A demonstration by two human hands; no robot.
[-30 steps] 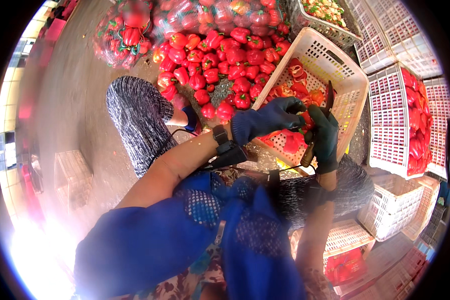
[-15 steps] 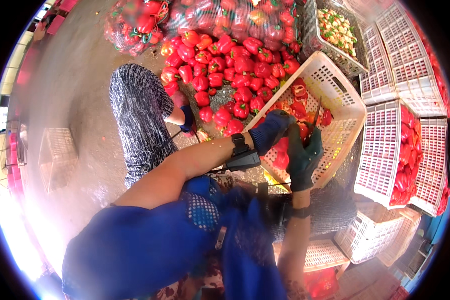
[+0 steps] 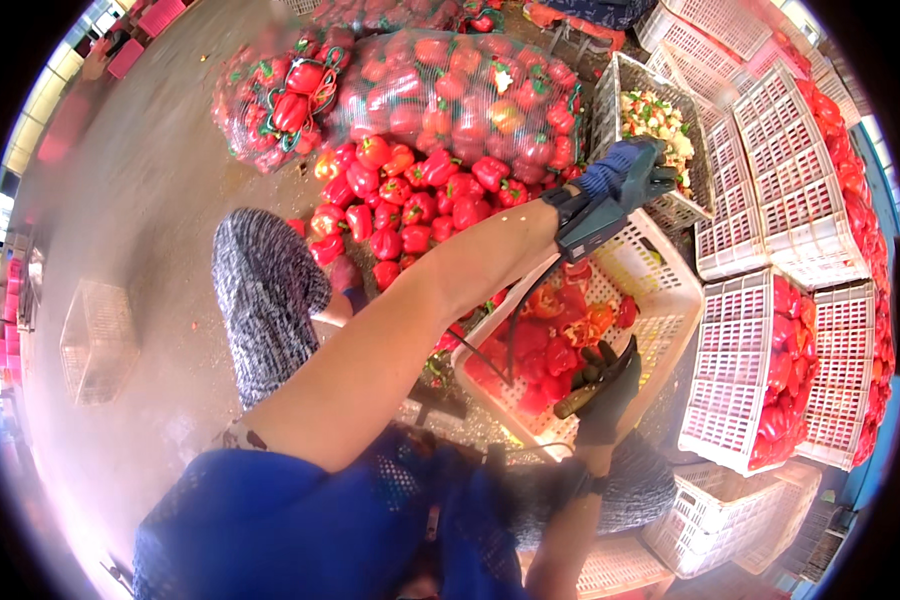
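Note:
My left hand (image 3: pixel 622 178), in a blue and dark glove, reaches over the near edge of a grey crate (image 3: pixel 610 115) of pale and red pepper cores and trimmings (image 3: pixel 662 128). Its fingers look apart, and nothing shows between them. My right hand (image 3: pixel 606 392), in a dark glove, hangs palm up over the near right side of a white crate (image 3: pixel 682 318). A knife (image 3: pixel 628 350) is in it; only a short dark part of the blade shows. Cut red pepper pieces (image 3: pixel 545 350) lie in this crate below my hands. My left forearm hides part of the pepper heap.
Whole red peppers (image 3: pixel 420 205) are heaped on the floor beside my leg. Behind them lie mesh sacks (image 3: pixel 450 95) full of peppers. Stacked white crates (image 3: pixel 725 360) of red peppers stand at the right. Another crate (image 3: pixel 100 340) stands on the floor at left.
My left hand has moved from the pepper over the white crate, up and right to the grey crate. My right hand has moved slightly down and turned palm up. The view has shifted.

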